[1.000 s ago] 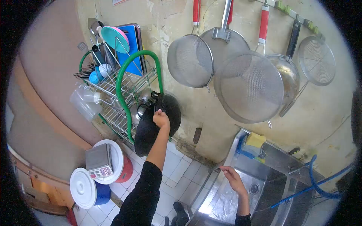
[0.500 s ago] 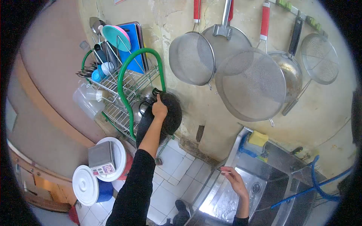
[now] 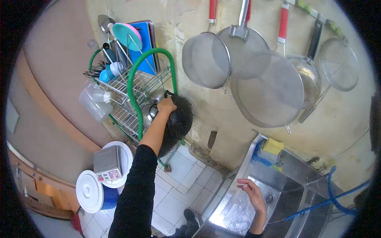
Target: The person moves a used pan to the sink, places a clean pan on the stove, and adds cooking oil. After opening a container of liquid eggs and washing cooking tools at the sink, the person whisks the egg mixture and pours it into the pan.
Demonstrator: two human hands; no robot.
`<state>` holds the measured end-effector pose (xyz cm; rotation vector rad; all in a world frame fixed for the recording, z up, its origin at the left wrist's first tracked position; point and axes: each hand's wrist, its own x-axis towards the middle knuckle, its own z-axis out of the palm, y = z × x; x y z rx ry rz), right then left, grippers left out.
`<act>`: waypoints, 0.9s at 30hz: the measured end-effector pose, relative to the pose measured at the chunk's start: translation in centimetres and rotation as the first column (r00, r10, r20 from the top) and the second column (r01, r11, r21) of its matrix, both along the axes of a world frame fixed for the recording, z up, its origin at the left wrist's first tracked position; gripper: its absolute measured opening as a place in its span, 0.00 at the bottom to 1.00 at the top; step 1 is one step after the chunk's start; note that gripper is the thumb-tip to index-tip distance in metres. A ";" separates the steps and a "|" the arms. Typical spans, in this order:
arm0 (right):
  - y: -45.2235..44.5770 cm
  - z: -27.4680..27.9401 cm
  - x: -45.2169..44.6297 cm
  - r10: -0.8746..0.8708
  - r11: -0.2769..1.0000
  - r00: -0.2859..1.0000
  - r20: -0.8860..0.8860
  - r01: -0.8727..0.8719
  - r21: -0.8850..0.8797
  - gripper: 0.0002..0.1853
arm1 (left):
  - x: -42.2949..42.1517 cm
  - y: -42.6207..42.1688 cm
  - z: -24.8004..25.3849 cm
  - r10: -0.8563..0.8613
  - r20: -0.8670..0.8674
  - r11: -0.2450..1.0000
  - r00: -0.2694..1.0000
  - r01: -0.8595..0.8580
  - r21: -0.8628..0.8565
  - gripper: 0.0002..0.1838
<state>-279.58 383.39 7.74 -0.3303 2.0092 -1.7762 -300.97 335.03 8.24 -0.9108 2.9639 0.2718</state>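
My left hand [image 3: 166,104] reaches to the side of the dish rack, its fingers closed at the edge of a round black wok [image 3: 181,119]. The wok stands tilted on its side against the rack's end, near the wall. Behind my hand, shiny metal pots [image 3: 148,114] rest on the lower shelf. My fingertips are partly hidden. Over the steel sink [image 3: 234,198], my right hand [image 3: 254,193] hangs with fingers loosely bent and apart, holding nothing.
The green-handled dish rack [image 3: 131,85] carries cutlery, cups and boards. Strainers [image 3: 266,91] hang on the wall. A yellow sponge [image 3: 273,146] and blue hose [image 3: 330,190] are by the sink. A kitchen scale [image 3: 107,158] rests on a lidded bucket; another white-lidded bucket [image 3: 89,191] stands beside it.
My left hand has gone from a stretched index finger to closed fingers at the wok's edge. The wok has shifted slightly. My right hand has moved a little right, still over the sink.
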 end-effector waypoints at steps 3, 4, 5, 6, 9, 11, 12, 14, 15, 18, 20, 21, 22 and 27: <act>-0.6 1.1 1.0 -0.054 0.998 0.998 -0.017 0.055 0.021 0.15 | 0.7 0.1 -0.2 -0.031 -0.033 1.000 0.999 0.031 0.000 0.38; -0.6 1.9 1.5 -0.043 0.999 0.999 -0.032 0.044 0.028 0.15 | 1.1 0.1 -0.1 -0.026 -0.027 0.999 0.999 0.027 0.027 0.39; -0.2 3.1 2.4 -0.064 0.997 0.996 -0.064 0.067 0.047 0.13 | 1.6 0.1 -0.1 -0.021 -0.020 0.998 1.000 0.022 0.055 0.40; 0.4 4.2 3.1 -0.084 0.994 0.992 -0.098 0.090 0.063 0.12 | 2.4 0.4 0.0 -0.019 -0.050 0.998 0.999 0.022 0.052 0.41; 4.4 4.4 6.4 -0.171 0.985 0.971 -0.168 0.171 -0.019 0.13 | 5.6 1.8 -0.1 -0.048 -0.212 0.997 0.976 0.061 0.057 0.36; 7.1 -1.3 8.3 -0.110 0.703 0.993 0.033 0.101 -0.703 0.10 | 9.2 3.3 -1.5 -0.128 -0.377 0.991 0.917 0.129 -0.024 0.24; 9.1 -5.6 9.3 0.021 0.333 0.990 0.139 0.124 -0.935 0.09 | 12.8 4.8 -1.5 -0.182 -0.398 0.983 0.899 0.164 -0.080 0.16; 5.5 -6.8 11.6 -0.465 0.861 0.855 -0.231 0.376 -0.343 0.09 | 19.8 6.9 -8.0 -0.280 -0.524 0.950 0.804 0.312 -0.029 0.09; 2.8 -6.7 12.8 -0.455 0.849 0.771 -0.445 0.526 0.043 0.09 | 23.7 7.2 -16.6 -0.357 -0.433 0.786 0.828 0.516 0.339 0.12; -6.1 -7.2 16.0 -0.252 0.909 0.872 -0.419 0.362 0.207 0.10 | 47.6 11.4 -37.9 -0.348 -0.375 0.681 0.859 0.507 0.528 0.24; -12.6 -8.2 18.6 -0.015 0.962 0.941 -0.339 0.106 0.253 0.10 | 66.3 10.4 -38.5 -0.041 0.129 0.677 0.991 -0.067 0.733 0.24; -16.3 -8.7 20.5 0.113 0.962 0.947 -0.301 -0.028 0.271 0.10 | 75.0 10.1 -38.0 0.175 0.268 0.578 0.947 -0.319 0.751 0.24; -20.0 -9.4 22.9 0.242 0.944 0.932 -0.270 -0.161 0.290 0.10 | 83.3 10.2 -37.7 0.369 0.356 0.441 0.859 -0.499 0.746 0.24; -37.4 -12.4 41.4 0.765 0.629 0.634 -0.108 -0.701 0.337 0.10 | 114.4 17.2 -33.7 0.896 0.413 -0.226 0.166 -0.629 0.744 0.24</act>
